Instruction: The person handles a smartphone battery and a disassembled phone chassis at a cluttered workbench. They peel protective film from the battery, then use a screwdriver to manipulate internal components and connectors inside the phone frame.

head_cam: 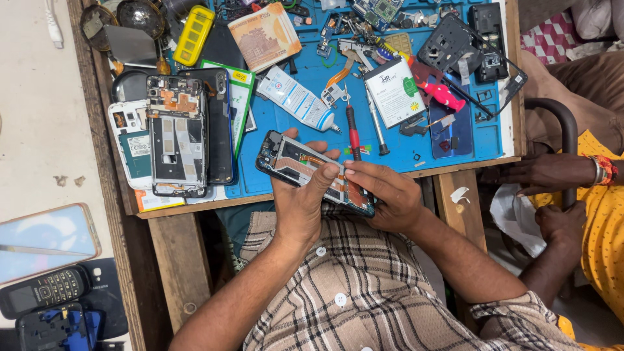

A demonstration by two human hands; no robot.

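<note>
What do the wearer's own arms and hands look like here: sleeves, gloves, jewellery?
Both the left hand and the right hand are bare, with no gloves, rings or watch visible. The forearms are uncovered; a beige, brown and grey checked shirt with white buttons has its sleeves rolled up, the right cuff bunched near the elbow.

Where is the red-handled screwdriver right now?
In the head view, the red-handled screwdriver lies on the blue mat, just above the opened phone in the person's hands, between the white glue tube and a white battery.
</note>
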